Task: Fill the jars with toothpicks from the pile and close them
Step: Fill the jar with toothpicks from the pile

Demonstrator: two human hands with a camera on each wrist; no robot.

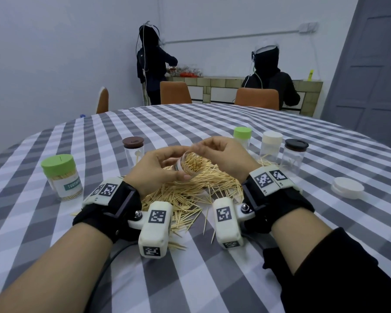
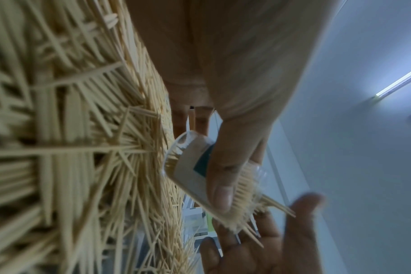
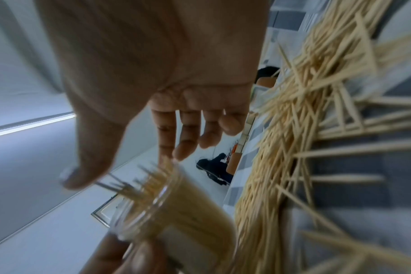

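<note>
My left hand grips an open clear jar, tilted with its mouth toward the right and packed with toothpicks. In the left wrist view my thumb lies across the jar and its white label. My right hand hovers at the mouth with relaxed fingers, which touch the toothpicks sticking out of the jar. The toothpick pile spreads on the checked cloth beneath both hands. A loose white lid lies at the right.
A full green-lidded jar stands at the left and a brown-lidded jar behind my left hand. Green-lidded, white-lidded and dark-lidded jars stand at the back right. Two people and chairs are beyond the table.
</note>
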